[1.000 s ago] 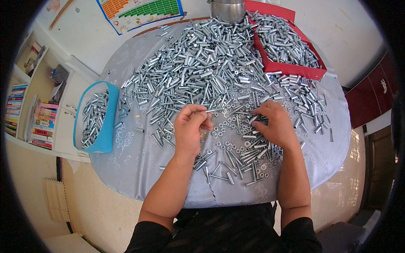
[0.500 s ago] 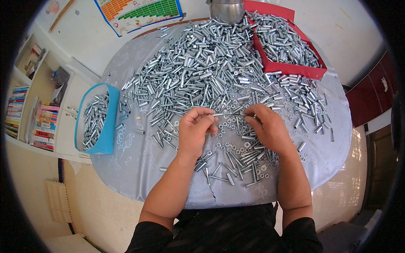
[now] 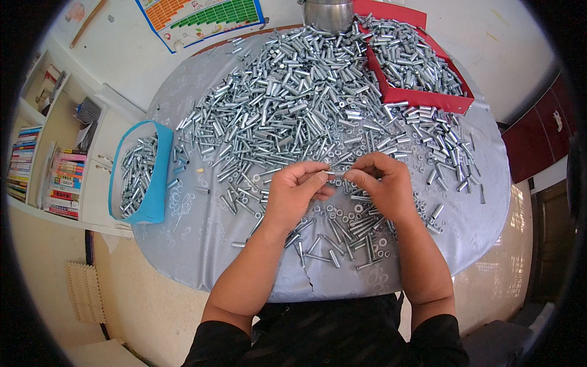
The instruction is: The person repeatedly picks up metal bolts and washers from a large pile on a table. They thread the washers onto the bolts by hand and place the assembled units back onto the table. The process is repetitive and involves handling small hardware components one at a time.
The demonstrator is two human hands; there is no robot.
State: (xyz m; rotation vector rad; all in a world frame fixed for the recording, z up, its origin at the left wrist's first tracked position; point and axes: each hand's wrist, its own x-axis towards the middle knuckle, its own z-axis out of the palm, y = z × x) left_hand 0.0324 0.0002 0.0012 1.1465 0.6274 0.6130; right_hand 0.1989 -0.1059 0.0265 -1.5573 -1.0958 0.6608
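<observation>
My left hand (image 3: pixel 295 194) is closed in a pinch around a slim silver bolt (image 3: pixel 336 174), which points to the right. At the bolt's other end the fingertips of my right hand (image 3: pixel 384 186) are pressed together; any small part between them is hidden. Both hands hover over the near side of a large heap of metal bolts and sleeves (image 3: pixel 287 98). Just below them lie loose nuts and washers (image 3: pixel 342 214) and a smaller group of bolts (image 3: pixel 333 241).
A red box (image 3: pixel 422 101) full of metal parts stands at the back right, beside a steel pot (image 3: pixel 329 15). At the left edge sits a blue bin (image 3: pixel 160 177) partly filled with sleeves. A grey cloth (image 3: pixel 202 257) covers the round table.
My right hand has come down and left to the bolt's end. My left hand has moved right with the bolt, so the hands now meet.
</observation>
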